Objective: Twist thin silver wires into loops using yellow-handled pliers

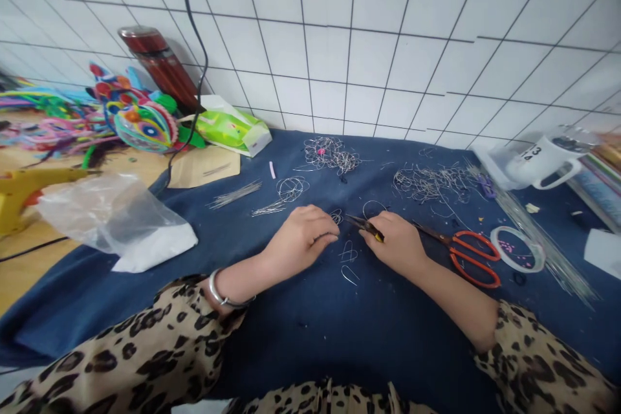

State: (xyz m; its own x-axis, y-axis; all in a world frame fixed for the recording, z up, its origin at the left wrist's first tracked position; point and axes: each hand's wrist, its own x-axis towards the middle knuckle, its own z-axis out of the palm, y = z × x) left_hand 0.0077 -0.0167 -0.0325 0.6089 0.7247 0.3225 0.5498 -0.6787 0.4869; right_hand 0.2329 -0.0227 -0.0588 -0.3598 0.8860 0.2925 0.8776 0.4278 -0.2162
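Wire [336, 215]: a small bent loop at frame centre on the cloth [291, 336], between both hands. Left hand [301, 237] is curled narrow, with its fingertips pinched on the loop. Pliers [363, 225] point left, tips at the loop. Right hand [400, 247] is closed round the handles. Loose loops [349, 264] lie just below the tips. Scissors [468, 252] lie just right of the right hand, with tape [517, 249] beyond.

Hazards, as judged:
- The thin loop may spring from the pinch if the tips twist hard.
- The tips work close to the left fingertips and may nip them.
- The right wrist may knock the scissors.
- Either wrist may sweep the loose loops aside.
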